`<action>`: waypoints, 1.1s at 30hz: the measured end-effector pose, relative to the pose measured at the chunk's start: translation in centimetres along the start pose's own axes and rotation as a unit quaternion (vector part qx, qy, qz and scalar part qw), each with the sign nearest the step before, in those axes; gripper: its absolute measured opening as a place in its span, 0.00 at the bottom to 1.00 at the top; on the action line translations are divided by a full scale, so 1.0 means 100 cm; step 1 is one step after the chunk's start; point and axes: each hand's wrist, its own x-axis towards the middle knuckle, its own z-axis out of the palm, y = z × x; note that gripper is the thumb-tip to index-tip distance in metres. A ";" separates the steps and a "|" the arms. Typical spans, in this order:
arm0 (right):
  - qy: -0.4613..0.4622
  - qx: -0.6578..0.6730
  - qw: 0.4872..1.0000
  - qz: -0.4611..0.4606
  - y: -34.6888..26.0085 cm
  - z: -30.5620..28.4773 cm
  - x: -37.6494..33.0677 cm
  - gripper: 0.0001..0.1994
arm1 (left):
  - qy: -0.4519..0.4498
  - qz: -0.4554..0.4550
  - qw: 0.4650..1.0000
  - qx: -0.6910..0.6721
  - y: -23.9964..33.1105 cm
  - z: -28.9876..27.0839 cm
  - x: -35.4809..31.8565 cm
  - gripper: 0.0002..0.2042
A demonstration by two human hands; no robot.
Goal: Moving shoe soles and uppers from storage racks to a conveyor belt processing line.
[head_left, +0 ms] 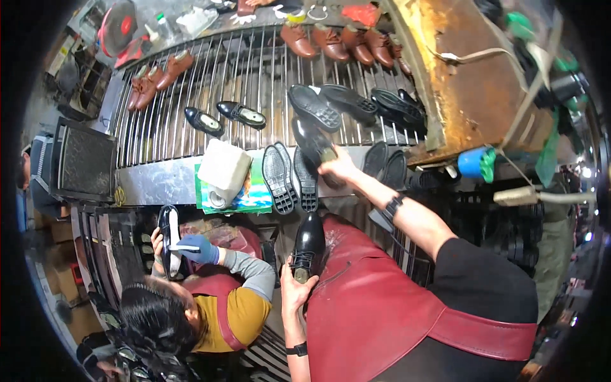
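Observation:
My left hand (296, 286) grips a glossy black lace-up shoe (309, 239) by its heel end, above the dark red apron on my lap. The toe points toward the bench. Stretched out to the bench, my right hand (340, 167) is closed around the heel of another black shoe (310, 141). Its toe reaches over the roller rack. Two black shoe soles (278, 179) lie side by side on the bench's near edge, just left of that shoe. Right of my right hand are more dark soles (375, 159). Beyond it, a black shoe (314, 108) lies sole up.
On the roller rack (248, 73) stand several brown shoes (331, 43) and two black slip-ons (240, 114). A white container (224, 163) sits on a green sheet. At my left, a gloved co-worker (200, 248) works on a black shoe (169, 235). A blue cup (476, 163) hangs at right.

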 end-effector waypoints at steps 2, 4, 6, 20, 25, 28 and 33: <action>0.049 -0.090 0.995 -0.011 0.005 0.028 0.090 0.47 | 0.003 -0.037 0.999 -0.009 0.016 0.004 0.027 0.43; 0.004 -0.065 0.998 0.024 -0.026 0.064 0.148 0.47 | 0.053 -0.068 0.996 -0.034 0.015 0.010 0.032 0.40; -0.004 -0.188 0.979 0.077 -0.054 0.095 0.204 0.46 | 0.068 -0.099 0.990 -0.078 0.022 0.015 0.043 0.36; -0.016 -0.270 0.962 0.036 -0.001 0.154 0.371 0.42 | 0.085 -0.134 0.984 -0.081 0.090 0.020 0.123 0.36; 0.004 -0.341 0.940 -0.020 -0.014 0.128 0.360 0.35 | 0.072 -0.109 0.982 -0.138 0.109 0.019 0.162 0.35; -0.030 -0.352 0.935 0.039 -0.046 0.124 0.330 0.39 | 0.080 -0.106 0.975 -0.176 0.116 0.015 0.179 0.35; -0.073 0.056 0.994 -0.051 -0.082 0.078 0.171 0.20 | 0.169 -0.045 0.948 -0.265 0.132 0.010 0.215 0.40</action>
